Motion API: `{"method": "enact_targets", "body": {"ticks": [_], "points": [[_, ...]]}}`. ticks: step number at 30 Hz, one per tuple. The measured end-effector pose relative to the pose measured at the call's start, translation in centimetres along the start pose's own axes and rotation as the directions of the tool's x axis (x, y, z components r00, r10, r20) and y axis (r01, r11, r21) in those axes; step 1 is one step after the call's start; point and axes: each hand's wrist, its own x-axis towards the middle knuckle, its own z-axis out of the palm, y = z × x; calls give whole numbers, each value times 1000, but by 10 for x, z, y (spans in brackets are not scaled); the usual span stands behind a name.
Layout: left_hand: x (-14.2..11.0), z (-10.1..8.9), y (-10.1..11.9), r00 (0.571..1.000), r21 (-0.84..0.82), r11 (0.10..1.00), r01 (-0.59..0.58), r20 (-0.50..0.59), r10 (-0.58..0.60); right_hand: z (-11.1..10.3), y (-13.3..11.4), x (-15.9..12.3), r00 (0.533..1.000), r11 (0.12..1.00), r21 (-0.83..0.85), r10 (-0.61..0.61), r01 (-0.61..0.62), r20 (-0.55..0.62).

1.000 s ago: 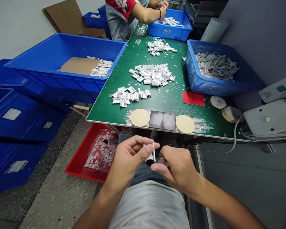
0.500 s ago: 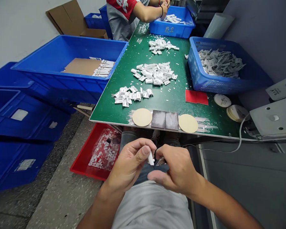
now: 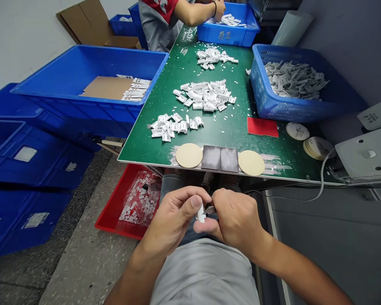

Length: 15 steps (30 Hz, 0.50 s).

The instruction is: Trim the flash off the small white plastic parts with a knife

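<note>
My left hand [image 3: 178,216] pinches a small white plastic part [image 3: 200,214] between thumb and fingers, above my lap. Curled close beside it, my right hand [image 3: 236,214] grips a small knife [image 3: 209,209]; its thin grey blade points at the part, and the handle is hidden in my fingers. The right thumb lies against the lower end of the part. In front of both hands, at the table edge, are two round cream discs [image 3: 189,155] [image 3: 251,163] with two dark square pads [image 3: 220,158] between them.
Piles of white parts [image 3: 206,96] lie on the green table [image 3: 139,146]. A blue basket [image 3: 257,93] of parts stands right, beside red squares [image 3: 262,127]. Left are a large blue bin [image 3: 92,99] and a red tray [image 3: 106,214] of scraps. A co-worker [image 3: 190,15] reaches into another blue bin [image 3: 228,37].
The white part has been turned in my left hand, now showing its narrow side. My right hand has closed in, bringing blade and thumb to the part.
</note>
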Motion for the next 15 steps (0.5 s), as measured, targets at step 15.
{"method": "enact_targets", "body": {"ticks": [15], "points": [[2, 2, -6, 999, -45, 999, 12, -36, -14, 7, 0, -8, 999, 997, 67, 41, -42, 8]]}}
